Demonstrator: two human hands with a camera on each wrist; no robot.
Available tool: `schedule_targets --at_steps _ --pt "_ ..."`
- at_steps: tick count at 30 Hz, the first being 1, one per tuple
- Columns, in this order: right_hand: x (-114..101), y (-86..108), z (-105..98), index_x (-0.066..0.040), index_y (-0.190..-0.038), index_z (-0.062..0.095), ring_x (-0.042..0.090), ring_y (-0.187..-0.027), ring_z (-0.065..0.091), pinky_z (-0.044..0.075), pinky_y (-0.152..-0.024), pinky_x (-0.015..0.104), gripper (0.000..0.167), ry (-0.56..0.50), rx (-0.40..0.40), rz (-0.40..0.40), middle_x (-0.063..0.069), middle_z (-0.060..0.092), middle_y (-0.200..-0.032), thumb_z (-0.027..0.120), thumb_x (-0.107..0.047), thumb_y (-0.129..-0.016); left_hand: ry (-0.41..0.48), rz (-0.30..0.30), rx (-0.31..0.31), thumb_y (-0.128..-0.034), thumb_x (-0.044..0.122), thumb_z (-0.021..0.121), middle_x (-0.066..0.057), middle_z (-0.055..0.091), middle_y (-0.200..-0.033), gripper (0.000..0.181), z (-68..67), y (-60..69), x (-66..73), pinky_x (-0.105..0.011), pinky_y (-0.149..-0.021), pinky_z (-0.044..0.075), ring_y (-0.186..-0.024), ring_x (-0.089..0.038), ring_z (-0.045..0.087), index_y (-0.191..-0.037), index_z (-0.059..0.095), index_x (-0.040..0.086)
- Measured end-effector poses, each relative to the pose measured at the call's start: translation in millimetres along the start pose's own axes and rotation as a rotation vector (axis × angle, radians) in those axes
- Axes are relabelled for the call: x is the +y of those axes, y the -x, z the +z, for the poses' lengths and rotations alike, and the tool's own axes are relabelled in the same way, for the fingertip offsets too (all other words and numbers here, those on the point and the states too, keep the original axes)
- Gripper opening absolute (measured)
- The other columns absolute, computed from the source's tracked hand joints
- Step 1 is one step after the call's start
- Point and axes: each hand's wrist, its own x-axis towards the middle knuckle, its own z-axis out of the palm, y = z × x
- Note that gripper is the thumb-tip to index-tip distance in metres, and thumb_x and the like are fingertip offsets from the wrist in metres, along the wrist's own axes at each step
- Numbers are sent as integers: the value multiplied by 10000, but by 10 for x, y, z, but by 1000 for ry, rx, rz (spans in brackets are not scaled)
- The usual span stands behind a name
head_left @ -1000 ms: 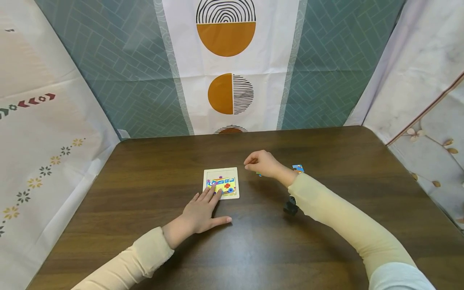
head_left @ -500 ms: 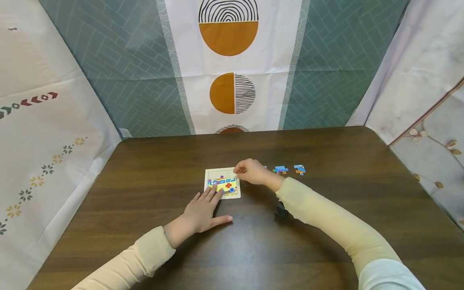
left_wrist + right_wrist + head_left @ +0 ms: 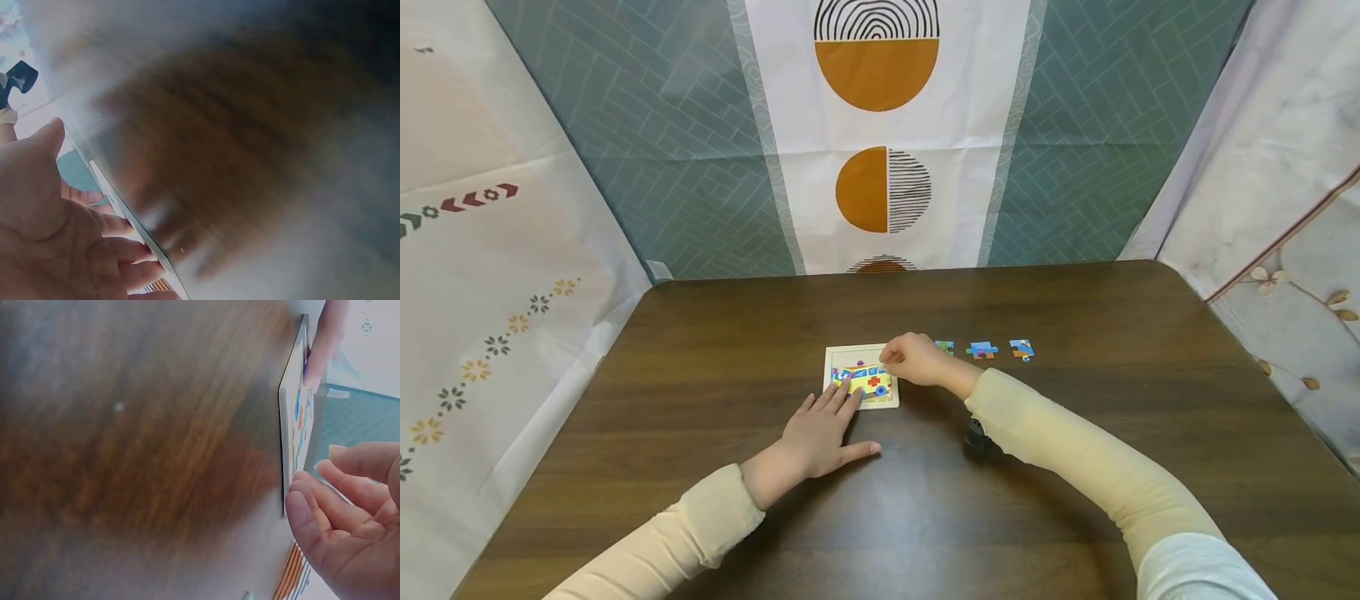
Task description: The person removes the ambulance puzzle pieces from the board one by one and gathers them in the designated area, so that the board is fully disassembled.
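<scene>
A small jigsaw board [image 3: 829,367] with a pale frame lies mid-table, its lower part showing a yellow ambulance picture [image 3: 868,384] with a red cross. Spread nearly straight, the fingers of my left hand [image 3: 816,437] rest on the board's lower left; the thumb points right over the table. At the upper right of the board is my right hand [image 3: 919,362], thumb and fingertips pinched over a puzzle piece that they almost wholly hide. In the right wrist view those fingertips [image 3: 300,506] sit beside the board's edge [image 3: 284,450].
To the right of the board, loose puzzle pieces lie in a row: one partly behind my right hand [image 3: 945,346], a blue piece [image 3: 982,350] and another blue-and-orange piece [image 3: 1022,348]. A patterned curtain [image 3: 880,192] hangs behind the dark wooden table [image 3: 760,325].
My right hand has moved left from near the loose pieces to the board's upper right, uncovering the row. Over the last half second it shifts only slightly. My left hand stays put.
</scene>
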Motion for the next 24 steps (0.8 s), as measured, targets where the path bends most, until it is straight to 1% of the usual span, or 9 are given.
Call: schedule_targets --at_steps 4,10,16,24 --pt "-4 1 9 -4 -1062 688 270 -1024 655 525 -892 366 190 -14 1 7 131 700 -1076 622 -76 -899 -6 7 9 -875 675 464 -128 194 -1578 871 -4 -6 0 -506 -1142 230 -1445 -316 207 -1504 280 102" --pt "-1 2 28 -15 -1056 684 266 -1035 651 519 -906 365 179 -36 -3 21 126 694 -1079 620 -80 -903 18 15 -9 -881 657 477 -140 169 -1581 875 -9 5 9 -507 -1138 239 -1449 -327 184 -1507 262 86" --pt "10 -13 43 -19 -1048 683 259 -1027 646 519 -901 361 169 -28 8 9 119 693 -1067 619 -89 -909 27 11 -24 -883 652 477 -138 139 -1588 882 -1 8 8 -507 -1133 251 -1455 -319 163 -1516 233 88" --pt "-8 -30 34 -18 -1036 687 255 -1014 641 514 -899 364 156 -30 29 -1 112 694 -1046 614 -73 -910 18 8 -3 -886 649 475 -128 169 -1584 862 3 8 2 -516 -1122 268 -1451 -308 188 -1512 253 99"
